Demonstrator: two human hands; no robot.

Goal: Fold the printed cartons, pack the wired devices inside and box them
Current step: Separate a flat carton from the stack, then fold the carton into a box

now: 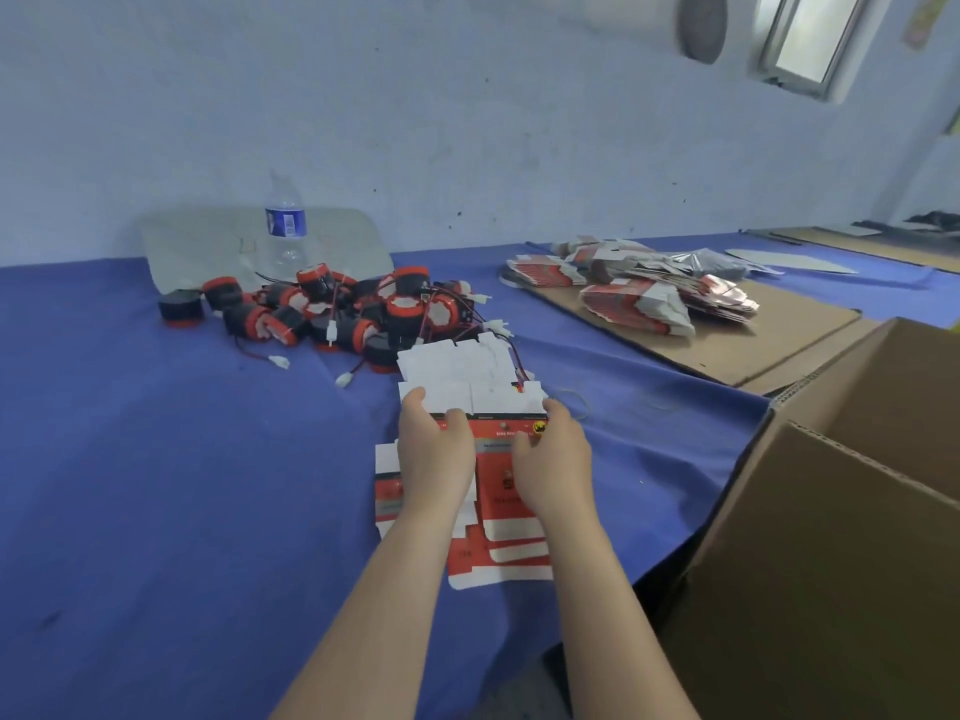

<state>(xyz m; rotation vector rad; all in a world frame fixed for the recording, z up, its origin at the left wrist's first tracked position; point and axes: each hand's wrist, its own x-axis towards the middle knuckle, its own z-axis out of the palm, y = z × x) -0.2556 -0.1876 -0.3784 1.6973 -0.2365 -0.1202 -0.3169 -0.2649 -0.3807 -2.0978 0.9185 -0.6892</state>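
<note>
A flat red-and-white printed carton [496, 433] is held over the blue table [156, 459], its white flaps pointing away from me. My left hand [435, 449] grips its left edge, thumb on top. My right hand [551, 454] grips its right edge. Under my hands lie a few more flat cartons [498, 556]. Beyond them is a heap of black-and-red wired devices [332, 314] with white plugs on red and black leads.
A big open brown shipping box [831, 537] stands at the right table edge. More flat cartons [639, 293] are piled on a cardboard sheet [753, 350] at the back right. A clear water bottle [285, 226] stands behind the devices by the wall.
</note>
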